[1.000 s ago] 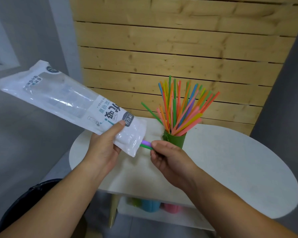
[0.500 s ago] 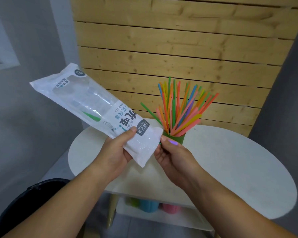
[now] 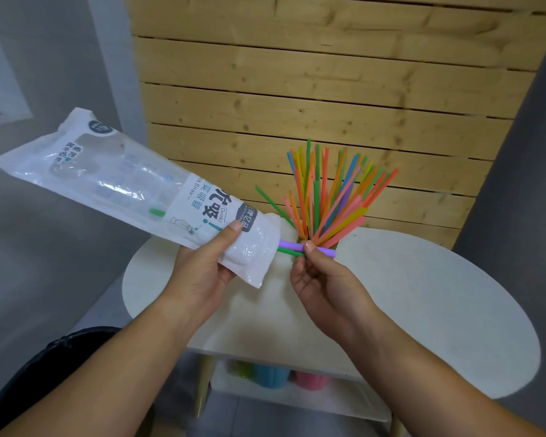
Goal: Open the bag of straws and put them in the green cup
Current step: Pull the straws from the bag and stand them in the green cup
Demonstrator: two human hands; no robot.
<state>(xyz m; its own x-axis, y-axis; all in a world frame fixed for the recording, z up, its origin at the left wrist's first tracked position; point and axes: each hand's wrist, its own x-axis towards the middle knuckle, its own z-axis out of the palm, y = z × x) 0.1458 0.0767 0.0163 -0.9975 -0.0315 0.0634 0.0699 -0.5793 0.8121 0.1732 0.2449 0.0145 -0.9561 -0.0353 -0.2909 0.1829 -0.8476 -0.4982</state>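
— Bag (image 3: pixel 114 184): held where?
— Up over the counter's (image 3: pixel 423 294) left edge, tilted, mouth end lowest and near the cup (image 3: pixel 300 239). Clamped close to that mouth in the left hand (image 3: pixel 202 272), thumb on top.
— And the right hand (image 3: pixel 325 288)?
— Palm up, just in front of the cup, hiding most of it. Thumb and fingers (image 3: pixel 298 268) pinched together on a purple straw (image 3: pixel 292 246) and a green straw (image 3: pixel 286 252), both sticking out of the mouth.
— Likely trouble?
— Light pinch on two smooth tubes: could have let one slide free and drop to the counter or the floor. Hand so close to a cup crammed with straws (image 3: pixel 328 197): could have tipped it with a nudge. Hardly any room in there for two more, either. Easy to overlook, too: a third straw (image 3: pixel 156 212), also green, deeper in the bag.
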